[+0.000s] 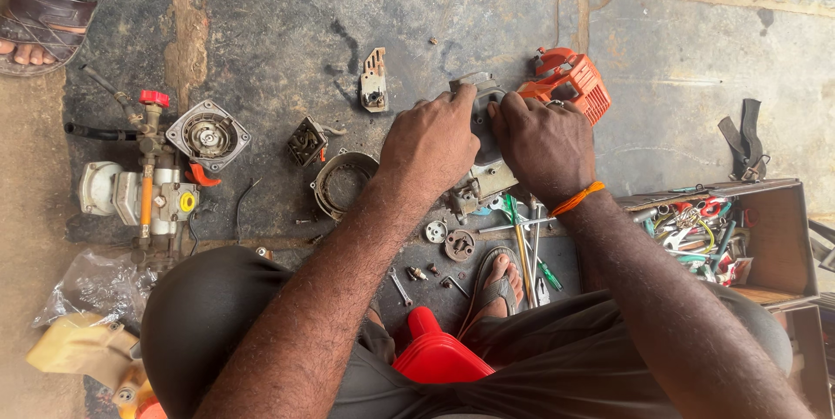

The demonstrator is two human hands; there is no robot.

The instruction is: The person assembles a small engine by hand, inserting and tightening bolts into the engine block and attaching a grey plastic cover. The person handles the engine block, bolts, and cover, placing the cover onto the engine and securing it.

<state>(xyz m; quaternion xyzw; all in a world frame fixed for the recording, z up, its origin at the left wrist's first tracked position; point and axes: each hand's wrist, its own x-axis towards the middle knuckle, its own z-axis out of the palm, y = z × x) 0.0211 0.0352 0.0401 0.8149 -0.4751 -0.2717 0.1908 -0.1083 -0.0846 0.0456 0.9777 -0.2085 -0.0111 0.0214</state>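
The engine block [484, 136], a grey metal part, is lying on the stone floor [678, 63] at the centre of the frame, with both hands pressing on it. The left hand [430, 142] is curling over its left side, fingers closed around the upper edge. The right hand [544, 145], with an orange band [577, 199] at the wrist, is gripping the right side, fingertips bent onto the dark round face. Touching the block at its upper right, an orange cover [570, 80] is sitting. Just below the hands, screwdrivers [526, 245] are lying beside a sandalled foot [500, 280]. A ring-shaped part [341, 182] is resting left of the left hand. At the left of the frame a pump unit [143, 189] is standing, and at the right an open toolbox [770, 236] is holding mixed tools.
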